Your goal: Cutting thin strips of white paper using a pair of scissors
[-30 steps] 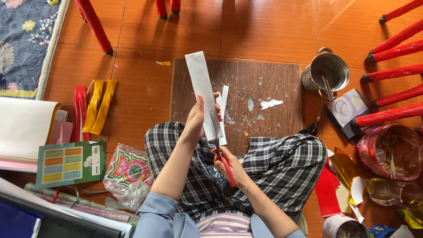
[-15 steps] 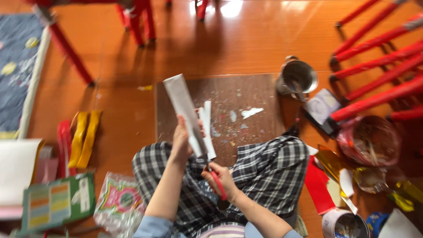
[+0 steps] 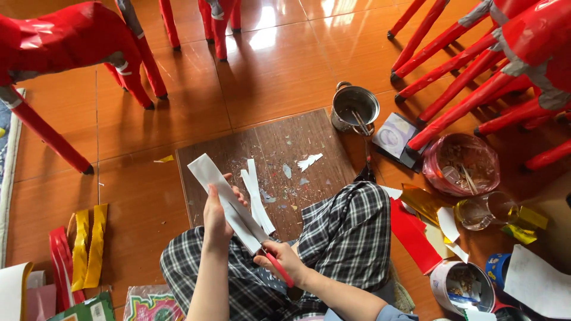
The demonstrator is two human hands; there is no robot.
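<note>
Left hand [image 3: 217, 215] at lower centre, closed around white paper strip [image 3: 225, 199]; right hand [image 3: 284, 260] just below, gripping red-handled scissors [image 3: 275, 266] at strip's lower end, above wooden board [image 3: 270, 154].

Glossy orange tile floor [image 3: 279, 65] reflecting light; red-wrapped frame legs [image 3: 452, 113] around; brown board [image 3: 267, 154].

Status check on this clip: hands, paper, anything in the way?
Left hand grips white paper strip, held up. Right hand works red-handled scissors at its lower end. Cut strips hang alongside; nothing in the way.
</note>
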